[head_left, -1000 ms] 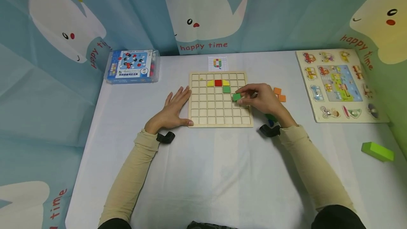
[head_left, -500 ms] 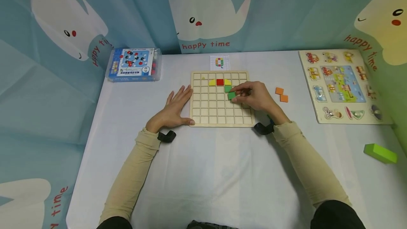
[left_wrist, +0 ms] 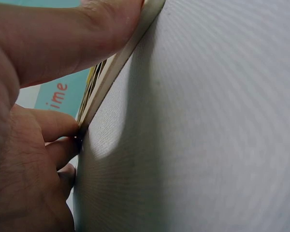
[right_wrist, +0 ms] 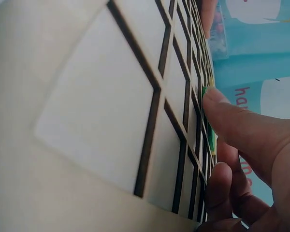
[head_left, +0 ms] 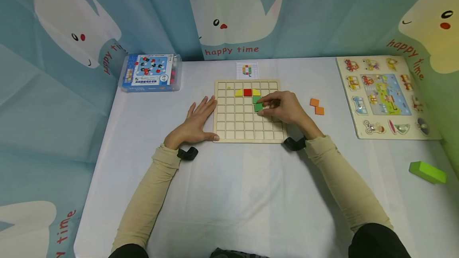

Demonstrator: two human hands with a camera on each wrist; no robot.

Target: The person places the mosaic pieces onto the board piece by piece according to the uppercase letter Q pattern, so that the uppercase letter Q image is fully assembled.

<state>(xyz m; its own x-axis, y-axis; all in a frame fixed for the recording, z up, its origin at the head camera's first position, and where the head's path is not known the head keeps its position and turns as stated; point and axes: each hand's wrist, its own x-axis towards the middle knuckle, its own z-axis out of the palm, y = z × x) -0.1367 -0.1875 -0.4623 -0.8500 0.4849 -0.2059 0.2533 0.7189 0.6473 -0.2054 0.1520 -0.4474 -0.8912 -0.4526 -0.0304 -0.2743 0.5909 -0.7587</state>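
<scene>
A wooden grid board (head_left: 229,130) lies on the table. One row in it holds a red square tile (head_left: 248,92) between two yellow pieces with rounded corners, and a green tile (head_left: 256,100) sits under the right one. Just below that, my right hand (head_left: 285,107) pinches a second green square tile (head_left: 258,107) between thumb and fingers, over a grid cell. In the right wrist view the thumb (right_wrist: 232,113) presses near the green edge. My left hand (head_left: 193,126) is spread flat along the board's left edge, its thumb on the lower left corner.
Two orange tiles (head_left: 317,106) lie right of the board. A small pattern card (head_left: 254,75) is behind it. A boxed set (head_left: 150,73) stands back left, a picture puzzle (head_left: 362,128) back right. A light green block (head_left: 427,172) rests at the far right.
My right hand has moved left across the board with the green tile, bringing it under the other green one. My left hand keeps its place at the board's edge.
</scene>
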